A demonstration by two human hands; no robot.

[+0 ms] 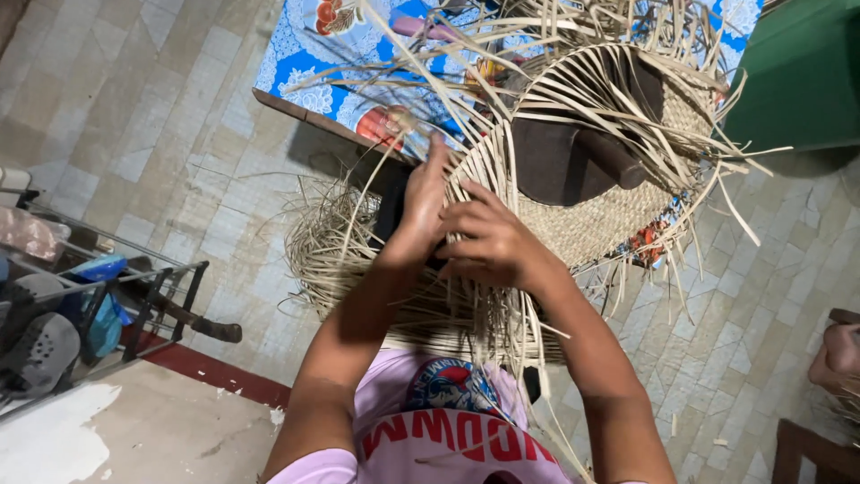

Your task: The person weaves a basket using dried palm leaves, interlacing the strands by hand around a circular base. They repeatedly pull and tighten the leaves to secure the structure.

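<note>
Near the middle of the view, both hands work at the rim of a half-woven straw hat (618, 224) that is fitted over a dark wooden block (573, 152). The left hand (423, 208) lies flat against the near-left edge of the weave, its fingers (436, 159) held together and pointing up toward the far side, pressing on the plaited band. The right hand (491, 240) sits just beside it, touching it, with fingers (488, 199) curled and pinched on a few loose straw strips (421, 72) at the brim edge. Many more unwoven strips fan out from the hat in all directions, some hanging down toward the person's pink shirt (421, 439), others spraying over the far side. Behind the hat, at the far end, lies a surface (296, 63) covered by a blue cloth with white and red patterns; the hat and block rest at its near-right part. A second bundle of loose straw (327, 246) hangs below the left hand over the tiled floor (161, 116). At the far right stands a green panel (802, 72). On the left, a dark metal rack (134, 305) holds shoes and a blue item. At the right edge, part of another person's limb (838, 354) shows beside a brown wooden piece.
</note>
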